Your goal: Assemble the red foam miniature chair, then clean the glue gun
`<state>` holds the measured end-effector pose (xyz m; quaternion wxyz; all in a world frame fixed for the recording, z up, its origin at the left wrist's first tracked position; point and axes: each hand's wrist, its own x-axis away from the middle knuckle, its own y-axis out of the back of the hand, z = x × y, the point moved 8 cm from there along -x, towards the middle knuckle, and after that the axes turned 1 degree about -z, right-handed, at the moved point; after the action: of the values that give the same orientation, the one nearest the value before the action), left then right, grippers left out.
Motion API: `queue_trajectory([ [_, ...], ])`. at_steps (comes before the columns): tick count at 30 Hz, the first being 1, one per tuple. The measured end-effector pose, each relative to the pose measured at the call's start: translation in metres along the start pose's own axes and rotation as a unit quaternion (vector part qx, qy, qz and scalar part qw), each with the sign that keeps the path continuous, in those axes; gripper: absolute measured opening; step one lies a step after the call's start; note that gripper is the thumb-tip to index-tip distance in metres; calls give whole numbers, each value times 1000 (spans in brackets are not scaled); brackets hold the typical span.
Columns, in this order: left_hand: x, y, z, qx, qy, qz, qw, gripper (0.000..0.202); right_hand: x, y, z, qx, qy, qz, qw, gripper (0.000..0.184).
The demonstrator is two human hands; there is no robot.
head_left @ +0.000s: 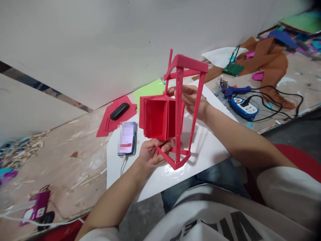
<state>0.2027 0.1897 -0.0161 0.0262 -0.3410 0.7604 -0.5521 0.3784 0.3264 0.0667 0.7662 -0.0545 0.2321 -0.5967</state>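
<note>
I hold a red paper lantern frame [179, 110] upright above a white sheet [205, 150] on the floor. Inside the frame sits a red folded paper box [156, 117], sticking out to the left. My left hand [151, 152] grips the frame's bottom edge with curled fingers, just under the box. My right hand [190, 98] reaches in from the right and holds the frame's upper middle, fingers partly hidden behind the struts.
A phone [127, 138] on a cable lies left of the white sheet, beside red paper [110, 122] with a black case [119, 111]. A blue glue gun [235, 90] and power strip [243, 107] lie at right, with brown and green paper scraps behind. A wall runs along the left.
</note>
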Motion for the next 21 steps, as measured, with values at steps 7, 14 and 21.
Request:
queue_trajectory([
  [7, -3, 17, 4, -77, 23, -27, 996, 34, 7, -11, -8, -65, -63, 15, 996, 52],
  [14, -5, 21, 8, -212, 40, 40, 976, 53, 19, -27, 8, -106, -59, 76, 990, 34],
  [21, -6, 9, -14, -254, -42, -27, 966, 55, 20, -20, 14, -84, -66, 3, 994, 39],
])
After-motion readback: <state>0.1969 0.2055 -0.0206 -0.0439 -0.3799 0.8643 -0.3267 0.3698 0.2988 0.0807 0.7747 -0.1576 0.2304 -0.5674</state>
